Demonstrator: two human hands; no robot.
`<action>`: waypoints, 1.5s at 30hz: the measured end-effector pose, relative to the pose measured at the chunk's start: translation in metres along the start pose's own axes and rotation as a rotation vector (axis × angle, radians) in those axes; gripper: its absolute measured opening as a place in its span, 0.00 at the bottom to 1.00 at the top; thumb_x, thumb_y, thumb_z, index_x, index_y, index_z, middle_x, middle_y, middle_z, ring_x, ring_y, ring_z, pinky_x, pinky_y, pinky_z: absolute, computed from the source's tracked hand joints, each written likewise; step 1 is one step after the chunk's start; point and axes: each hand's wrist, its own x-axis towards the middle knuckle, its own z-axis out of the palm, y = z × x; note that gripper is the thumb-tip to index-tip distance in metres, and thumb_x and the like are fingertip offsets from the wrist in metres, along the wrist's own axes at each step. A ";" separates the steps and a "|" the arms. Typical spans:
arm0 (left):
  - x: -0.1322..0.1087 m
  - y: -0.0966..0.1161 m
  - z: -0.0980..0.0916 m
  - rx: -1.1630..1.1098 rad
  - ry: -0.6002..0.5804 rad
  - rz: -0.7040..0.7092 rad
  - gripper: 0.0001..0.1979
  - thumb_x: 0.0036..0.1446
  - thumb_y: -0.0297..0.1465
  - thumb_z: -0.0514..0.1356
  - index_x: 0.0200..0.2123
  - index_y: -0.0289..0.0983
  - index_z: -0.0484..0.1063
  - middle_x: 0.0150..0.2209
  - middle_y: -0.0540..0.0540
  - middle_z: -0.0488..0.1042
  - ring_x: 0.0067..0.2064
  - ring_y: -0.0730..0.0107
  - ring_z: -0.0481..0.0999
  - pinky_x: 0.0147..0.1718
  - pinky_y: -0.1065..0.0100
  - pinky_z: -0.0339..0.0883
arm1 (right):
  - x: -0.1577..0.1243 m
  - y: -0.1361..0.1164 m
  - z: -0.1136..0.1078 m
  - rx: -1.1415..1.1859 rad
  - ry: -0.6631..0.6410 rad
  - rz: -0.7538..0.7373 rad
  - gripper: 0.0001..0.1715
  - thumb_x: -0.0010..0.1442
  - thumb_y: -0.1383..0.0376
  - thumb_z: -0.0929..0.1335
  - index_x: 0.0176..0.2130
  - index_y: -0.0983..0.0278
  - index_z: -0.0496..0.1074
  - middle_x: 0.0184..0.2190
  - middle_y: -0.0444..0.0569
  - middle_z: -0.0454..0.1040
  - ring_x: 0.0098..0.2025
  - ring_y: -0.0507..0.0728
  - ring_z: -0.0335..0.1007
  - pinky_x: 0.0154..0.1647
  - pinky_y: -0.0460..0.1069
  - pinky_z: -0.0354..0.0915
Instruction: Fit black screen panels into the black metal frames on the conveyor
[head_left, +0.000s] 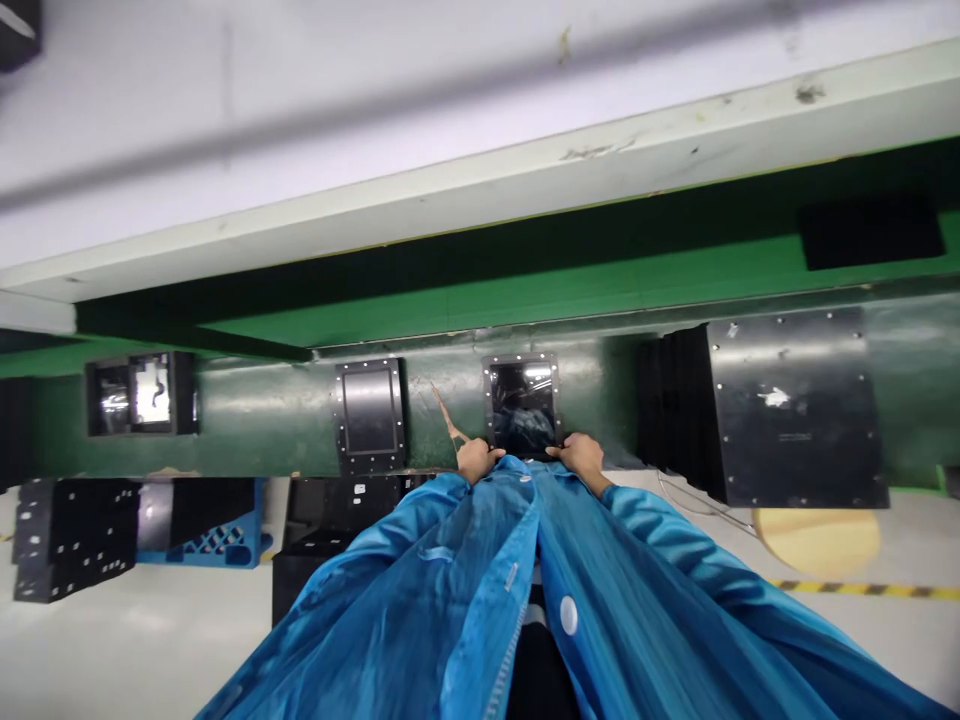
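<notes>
A black framed panel (523, 402) with a glossy dark face and small light dots around its border lies on the green bench (255, 425), directly in front of my body. My left hand (478, 459) grips its near left corner, thumb pointing inward. At the near right corner, my right hand (582, 457) holds the same panel in a similar way; the undersides of the fingers are hidden. To the left lies a second black framed panel (370, 408) with a duller face, apart from both hands.
Large black boxes (795, 410) stand at the right, near a round wooden stool (817, 542). An open black case (140, 394) sits far left. Below it are a blue crate (217, 545) and dark boxes (75, 535). A white ledge (480, 190) overhangs the bench's far side.
</notes>
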 end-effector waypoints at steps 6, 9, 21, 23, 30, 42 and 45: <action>0.000 -0.017 -0.007 -0.023 -0.029 0.173 0.20 0.63 0.46 0.66 0.23 0.41 0.79 0.33 0.42 0.83 0.45 0.57 0.83 0.47 0.65 0.70 | -0.003 0.013 0.002 0.014 0.007 -0.084 0.21 0.50 0.46 0.80 0.32 0.58 0.78 0.36 0.53 0.83 0.41 0.65 0.81 0.36 0.51 0.65; 0.002 -0.022 -0.020 -0.021 -0.086 0.236 0.15 0.61 0.41 0.68 0.25 0.41 0.80 0.33 0.45 0.83 0.43 0.60 0.82 0.46 0.67 0.70 | 0.010 0.012 -0.016 0.054 -0.049 -0.149 0.22 0.52 0.44 0.79 0.33 0.57 0.79 0.35 0.51 0.83 0.41 0.65 0.81 0.37 0.51 0.66; 0.093 0.065 -0.132 -0.301 0.380 0.319 0.24 0.59 0.39 0.72 0.56 0.42 0.74 0.43 0.43 0.81 0.51 0.54 0.80 0.54 0.64 0.65 | 0.115 -0.101 -0.107 0.033 0.171 -0.454 0.32 0.59 0.54 0.78 0.58 0.60 0.72 0.45 0.53 0.81 0.44 0.61 0.78 0.46 0.50 0.65; 0.099 0.062 -0.134 -0.251 0.356 0.319 0.20 0.57 0.40 0.73 0.50 0.42 0.76 0.40 0.45 0.81 0.50 0.56 0.79 0.51 0.66 0.64 | 0.114 -0.098 -0.103 0.019 0.130 -0.465 0.31 0.59 0.54 0.79 0.56 0.59 0.72 0.41 0.50 0.81 0.41 0.60 0.77 0.44 0.49 0.64; 0.118 0.047 -0.126 -0.185 0.317 0.264 0.14 0.55 0.41 0.72 0.40 0.43 0.75 0.29 0.53 0.75 0.37 0.65 0.75 0.37 0.71 0.60 | 0.118 -0.083 -0.087 0.084 0.095 -0.511 0.25 0.62 0.53 0.76 0.54 0.58 0.72 0.35 0.46 0.79 0.39 0.59 0.75 0.42 0.49 0.61; 0.109 0.077 -0.118 -0.237 0.478 0.211 0.16 0.61 0.43 0.69 0.48 0.41 0.78 0.40 0.45 0.81 0.45 0.60 0.80 0.43 0.67 0.65 | 0.129 -0.093 -0.096 0.118 0.198 -0.521 0.22 0.66 0.49 0.69 0.52 0.59 0.73 0.29 0.45 0.76 0.35 0.60 0.75 0.37 0.49 0.61; 0.088 0.075 -0.113 -0.274 0.550 0.213 0.20 0.68 0.44 0.63 0.58 0.41 0.75 0.50 0.39 0.80 0.51 0.57 0.80 0.50 0.64 0.68 | 0.125 -0.104 -0.103 0.013 0.229 -0.454 0.27 0.66 0.47 0.69 0.56 0.61 0.72 0.36 0.51 0.80 0.39 0.63 0.78 0.39 0.51 0.64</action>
